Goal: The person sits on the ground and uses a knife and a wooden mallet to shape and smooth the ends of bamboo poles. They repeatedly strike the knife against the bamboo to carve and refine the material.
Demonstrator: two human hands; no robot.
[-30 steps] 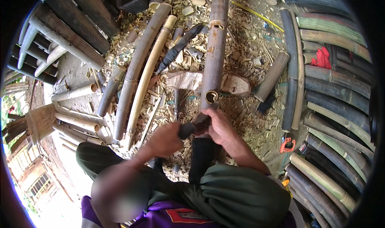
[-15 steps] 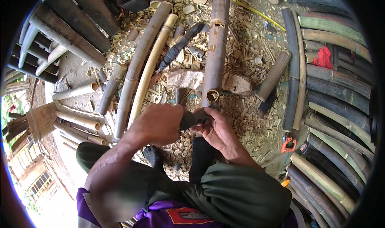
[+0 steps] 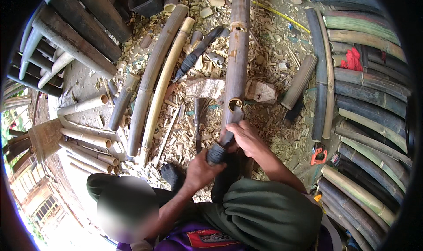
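A long brown bamboo pole (image 3: 238,70) runs from the far edge toward me, with a cut hole at its far node and another close to my hands. My left hand (image 3: 202,170) is wrapped round the dark, bound handle of a chisel (image 3: 216,154). Farther up the same tool, my right hand (image 3: 247,138) grips it near its flat grey blade, fingers close to the pole. The blade's tip reaches the nearer hole; how deep it sits I cannot tell. The pole's near end is hidden behind my hands.
Under the pole lies a pale wooden block (image 3: 205,88). Another chisel-like tool (image 3: 198,123) and a knife with a wrapped handle (image 3: 200,51) lie left among shavings. Bamboo lengths (image 3: 155,81) flank both sides. An orange-handled saw (image 3: 318,156) lies right, beyond a short bamboo piece (image 3: 299,82).
My left hand has moved right and nearer to me, now around the chisel's handle. The chisel now points along the pole at the hole; my right hand has shifted slightly right and farther.
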